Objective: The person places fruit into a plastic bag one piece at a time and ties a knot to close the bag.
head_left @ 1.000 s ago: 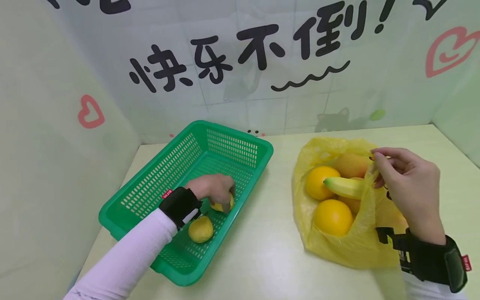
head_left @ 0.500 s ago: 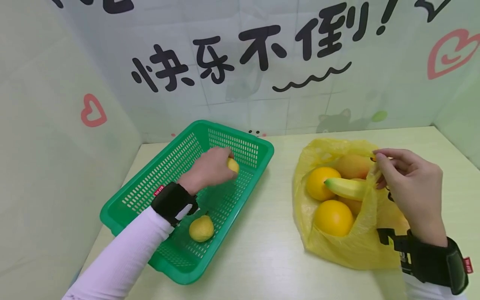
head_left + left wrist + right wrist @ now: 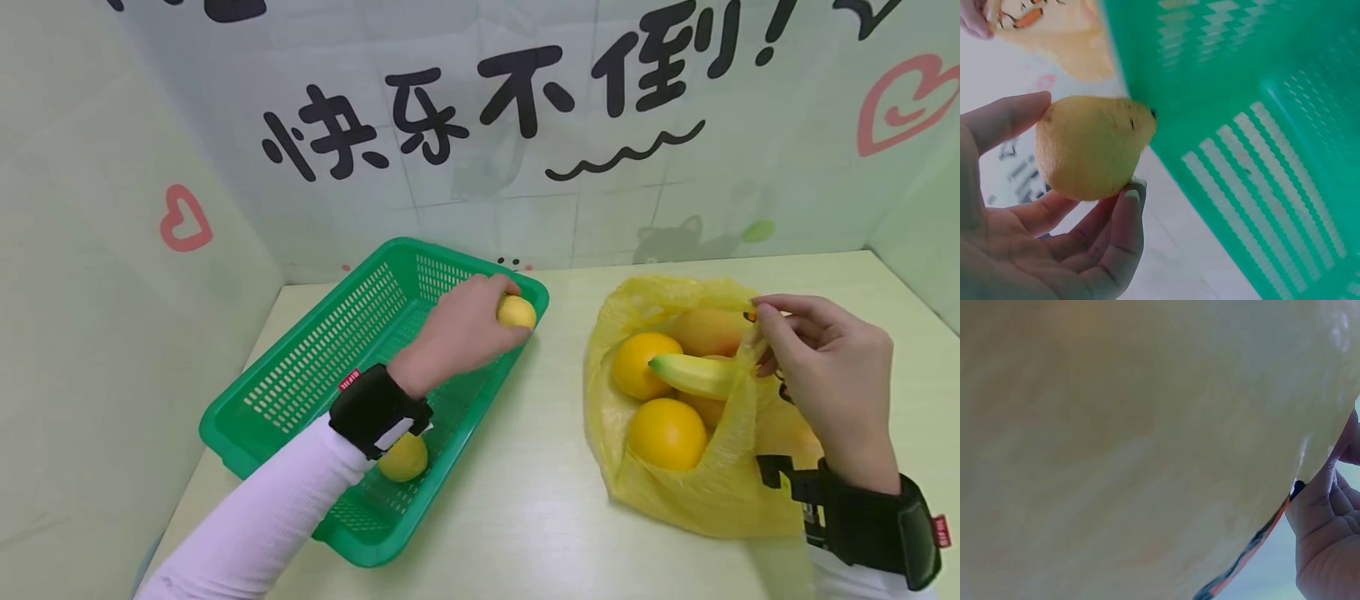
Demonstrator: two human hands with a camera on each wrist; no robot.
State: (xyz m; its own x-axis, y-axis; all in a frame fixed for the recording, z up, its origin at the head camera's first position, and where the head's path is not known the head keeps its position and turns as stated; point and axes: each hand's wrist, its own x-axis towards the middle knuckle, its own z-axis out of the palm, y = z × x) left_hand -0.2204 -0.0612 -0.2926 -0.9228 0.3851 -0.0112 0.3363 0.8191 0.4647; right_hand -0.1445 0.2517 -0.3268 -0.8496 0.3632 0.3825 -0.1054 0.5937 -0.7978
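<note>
My left hand [image 3: 472,329] pinches a yellow pear [image 3: 1091,147] between thumb and fingertips, over the right rim of the green basket [image 3: 315,367] near its far corner. A second pear [image 3: 405,458] lies in the basket, partly covered by my left wrist strap. My right hand [image 3: 836,375] pinches the edge of a thin yellow plastic bag [image 3: 615,467] and holds its mouth up. Inside the bag are oranges [image 3: 667,435], a banana [image 3: 693,375] with a green tip, and a mango-like fruit [image 3: 705,332]. The bag's side fills most of the right wrist view.
Basket and bag stand side by side on a pale table [image 3: 517,467], with a strip of tabletop between them. A printed cloth [image 3: 517,225] with black characters hangs behind. More cloth covers the left side.
My left hand has lifted the pear off the basket floor and carried it up and right to the rim. The right hand keeps its hold on the bag, almost unmoved.
</note>
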